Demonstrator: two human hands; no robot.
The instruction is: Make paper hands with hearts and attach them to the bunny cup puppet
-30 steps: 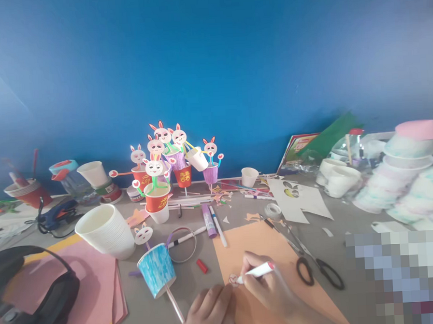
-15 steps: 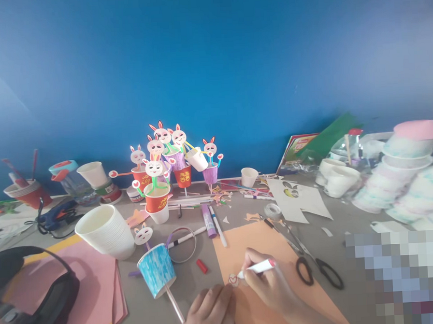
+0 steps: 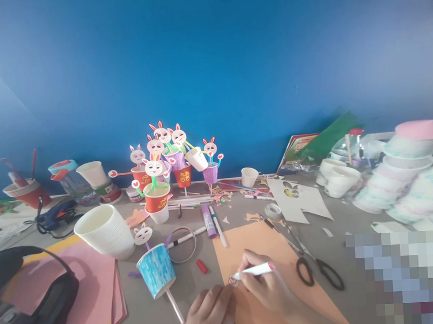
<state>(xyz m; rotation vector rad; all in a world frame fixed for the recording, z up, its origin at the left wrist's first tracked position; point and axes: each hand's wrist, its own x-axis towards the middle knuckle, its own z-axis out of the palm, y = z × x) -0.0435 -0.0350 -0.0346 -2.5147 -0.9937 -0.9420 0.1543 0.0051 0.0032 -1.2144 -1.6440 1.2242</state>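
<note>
Grip's pinching the white marker (image 3: 258, 269), right hand (image 3: 264, 289) over the orange sheet (image 3: 258, 237); left hand (image 3: 210, 308) open flat at its left edge: best press steadily, stroke lightly.

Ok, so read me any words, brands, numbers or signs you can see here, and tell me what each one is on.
"囍", in gold, as far as I can make out: on the middle red cup.
Gold marks, too blurred to read: on the front red cup.
Print too small or blurred to read: on the purple tube, the small jar and the colourful booklet.
I can't read any brand or number.
</note>
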